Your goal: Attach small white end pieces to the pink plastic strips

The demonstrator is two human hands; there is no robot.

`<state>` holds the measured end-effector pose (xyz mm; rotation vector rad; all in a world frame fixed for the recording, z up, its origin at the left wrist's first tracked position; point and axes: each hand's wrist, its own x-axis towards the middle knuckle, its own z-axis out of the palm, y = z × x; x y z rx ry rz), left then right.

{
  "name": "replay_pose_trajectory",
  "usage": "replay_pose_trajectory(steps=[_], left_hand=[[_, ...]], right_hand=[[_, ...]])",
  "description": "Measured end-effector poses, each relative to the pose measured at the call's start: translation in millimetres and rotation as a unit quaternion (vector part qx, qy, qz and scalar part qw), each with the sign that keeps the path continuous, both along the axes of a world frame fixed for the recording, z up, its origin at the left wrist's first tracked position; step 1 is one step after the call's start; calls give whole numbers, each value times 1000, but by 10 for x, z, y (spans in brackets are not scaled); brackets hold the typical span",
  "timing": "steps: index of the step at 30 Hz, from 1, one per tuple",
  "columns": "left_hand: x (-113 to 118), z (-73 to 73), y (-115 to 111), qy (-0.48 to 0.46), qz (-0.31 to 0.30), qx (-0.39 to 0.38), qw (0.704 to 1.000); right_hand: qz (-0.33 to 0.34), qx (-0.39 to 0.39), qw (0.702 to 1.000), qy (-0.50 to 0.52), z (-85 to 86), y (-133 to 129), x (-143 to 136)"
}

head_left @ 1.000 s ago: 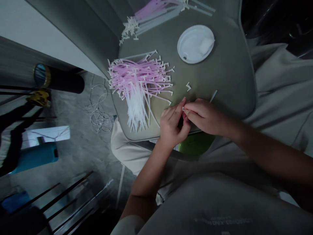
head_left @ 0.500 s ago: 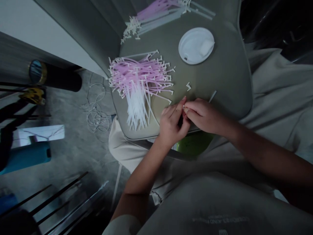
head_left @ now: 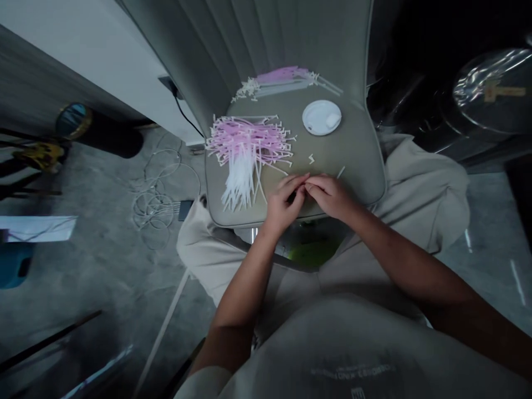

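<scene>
My left hand (head_left: 284,204) and my right hand (head_left: 329,195) meet at their fingertips over the front edge of the chair seat (head_left: 357,149). Both are closed in a pinch, and whatever sits between the fingers is too small and covered to make out. A short pale tube (head_left: 341,172) shows just beyond my right hand. Left of my hands lies a pile of pink strips (head_left: 249,136) with small white end pieces, crossed by a bundle of white strips (head_left: 239,180). A few small white connector pieces (head_left: 311,159) rest on the seat beyond my fingers.
A white round lid (head_left: 316,119) with a small white object on it lies farther back. Behind it, another bundle of pink and white strips (head_left: 282,80) rests against the backrest. Coiled cables (head_left: 155,202) lie on the floor at left. Something green (head_left: 313,252) shows below the seat.
The view has shifted and pulled back, showing more of the backrest and floor. My fingertips stay together; the white bit seen between them earlier is now hidden.
</scene>
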<state>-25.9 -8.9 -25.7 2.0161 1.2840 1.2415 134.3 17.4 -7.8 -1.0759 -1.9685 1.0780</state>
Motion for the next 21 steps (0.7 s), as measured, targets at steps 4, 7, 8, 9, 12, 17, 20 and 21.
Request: replay_pose_trajectory(steps=[4,7,8,9,12,17,20,21], left_hand=[[13,-1,12,-39,34,15,999],[21,-7,12,-54,67,18,996],[21,-12,10,-53,80,15,995],[21,-17,8,-46,89,11,995],[23,-37,0,19,95,4,995],[50,-68,-6,94,89,12,992],[48,-66,-21,99,112,22,989],[36,-62,-34,95,123,26,987]], right_hand=[[-26,-3,999,31,-88,-14,-11],[-86,5,994,69,-157,-13,-22],[-109,11,991,80,-175,-10,-24],[-132,20,987,89,-190,-7,-26],[-193,55,975,97,-220,3,-27],[-267,119,953,84,-227,9,-26],[-248,155,955,50,-187,-27,6],[-235,167,957,36,-168,-48,29]])
